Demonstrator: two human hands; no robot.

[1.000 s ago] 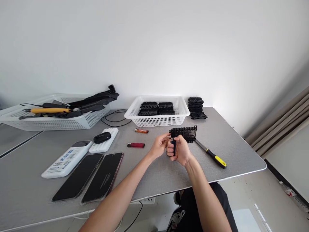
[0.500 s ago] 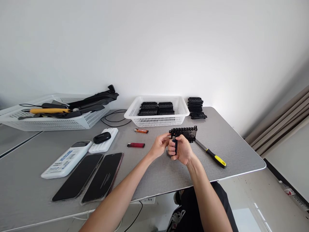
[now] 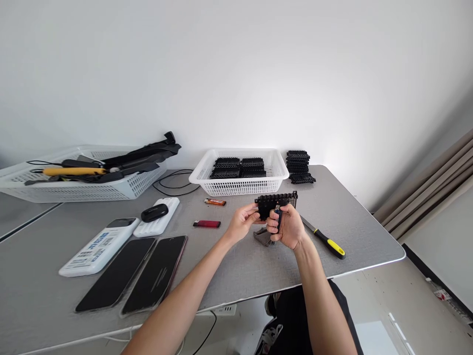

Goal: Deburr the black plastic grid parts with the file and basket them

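My left hand (image 3: 242, 222) is closed on the left end of a black ridged plastic part (image 3: 265, 207), held up above the table. In my right hand (image 3: 290, 227) is a dark blue lighter (image 3: 278, 215), gripped upright with its metal top near the part's face. No flame shows. Below the hands a crumpled grey cloth-like piece (image 3: 261, 236) lies on the table, partly hidden by my right hand. Just right of that hand rests a tool with a black and yellow handle (image 3: 331, 245) and a flat metal blade; its tip is hidden.
A white basket (image 3: 242, 187) holds several similar black parts; more are stacked (image 3: 298, 162) beside it. An orange lighter (image 3: 215, 201) and red lighter (image 3: 207, 224) lie left of my hands. Phones (image 3: 155, 276), power banks (image 3: 99, 249) and a tool-filled basket (image 3: 136, 185) are further left.
My right hand with the lighter has moved right along the black part, away from my left hand. The part has shifted slightly left, and more of the grey piece shows.
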